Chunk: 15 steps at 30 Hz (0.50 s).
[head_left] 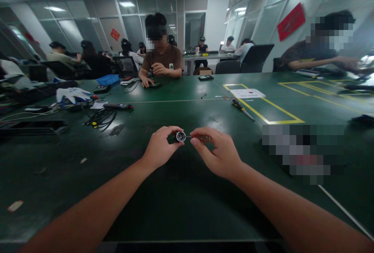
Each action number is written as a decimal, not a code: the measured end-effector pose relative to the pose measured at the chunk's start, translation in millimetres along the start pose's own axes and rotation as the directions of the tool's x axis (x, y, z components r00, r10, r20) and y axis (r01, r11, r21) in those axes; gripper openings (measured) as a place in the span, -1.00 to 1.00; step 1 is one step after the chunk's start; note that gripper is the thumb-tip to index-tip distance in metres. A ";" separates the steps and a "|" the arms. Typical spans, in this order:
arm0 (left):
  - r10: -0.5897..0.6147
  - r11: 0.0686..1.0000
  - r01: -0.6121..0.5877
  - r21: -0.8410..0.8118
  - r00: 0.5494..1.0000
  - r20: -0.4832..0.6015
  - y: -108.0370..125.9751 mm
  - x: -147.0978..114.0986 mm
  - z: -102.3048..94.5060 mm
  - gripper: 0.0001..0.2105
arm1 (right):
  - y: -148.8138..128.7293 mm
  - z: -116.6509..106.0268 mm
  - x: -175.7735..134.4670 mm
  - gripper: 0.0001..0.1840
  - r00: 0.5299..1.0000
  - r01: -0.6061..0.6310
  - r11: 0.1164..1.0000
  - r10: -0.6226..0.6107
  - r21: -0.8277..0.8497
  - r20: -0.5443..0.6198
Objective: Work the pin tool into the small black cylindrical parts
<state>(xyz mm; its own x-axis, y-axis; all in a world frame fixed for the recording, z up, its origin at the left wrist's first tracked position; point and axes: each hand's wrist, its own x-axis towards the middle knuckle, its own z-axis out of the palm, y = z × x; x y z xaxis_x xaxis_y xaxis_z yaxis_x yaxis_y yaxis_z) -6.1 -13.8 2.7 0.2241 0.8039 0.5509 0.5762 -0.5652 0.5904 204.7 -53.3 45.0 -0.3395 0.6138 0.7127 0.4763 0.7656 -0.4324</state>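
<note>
My left hand (pixel 160 146) is closed, pinching a small round dark part with a silver rim (pixel 180 136) between thumb and fingers. The part's open round face is turned toward me, and its kind is too small to make out. My right hand (pixel 217 150) is wrapped around the brownish, see-through handle of a small screwdriver (pixel 206 138). The screwdriver's thin shaft points left and reaches the right side of the rim; whether its tip touches or goes inside is unclear. Both hands are over the green tabletop (pixel 181 202), near its front edge.
A yellow-and-black screwdriver (pixel 243 109) lies right of centre beside a paper sheet (pixel 248 93). To the left are coiled black cable (pixel 102 118), a dark pen-like tool (pixel 118 106), white gloves (pixel 73 95) and a blue bin (pixel 108 79). Across the table a person (pixel 163 58) works.
</note>
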 end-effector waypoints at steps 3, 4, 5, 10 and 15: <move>0.005 1.000 -0.005 -0.003 1.000 0.000 0.5 -0.3 -0.3 -0.70 | 0.1 -0.1 -0.5 -0.89 1.000 0.006 1.000 -0.006 0.001 0.005; 0.006 1.000 -0.006 -0.002 1.000 0.000 0.8 -0.4 -0.4 -0.70 | 0.1 0.0 -0.6 -0.89 1.000 0.009 1.000 -0.009 0.004 0.005; 0.007 1.000 -0.007 -0.001 1.000 0.001 1.0 -0.4 -0.5 -0.70 | 0.1 0.0 -0.5 -0.89 1.000 0.010 1.000 -0.010 0.007 0.006; 0.006 1.000 -0.006 0.008 1.000 0.001 2.1 0.3 -1.1 -0.69 | -0.7 0.0 0.4 -0.90 1.000 0.007 1.000 -0.007 0.007 0.003; 0.004 1.000 -0.004 0.014 1.000 0.004 1.7 0.9 -1.0 -0.69 | 0.4 -0.8 -0.1 -0.89 1.000 0.002 1.000 -0.001 -0.009 0.005</move>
<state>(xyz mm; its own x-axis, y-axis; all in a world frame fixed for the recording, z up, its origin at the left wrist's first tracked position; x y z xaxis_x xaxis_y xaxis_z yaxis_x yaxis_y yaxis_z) -5.8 -14.2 4.8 0.2293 0.8021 0.5514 0.5864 -0.5660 0.5795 205.6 -53.2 45.1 -0.3447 0.6137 0.7103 0.4831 0.7648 -0.4264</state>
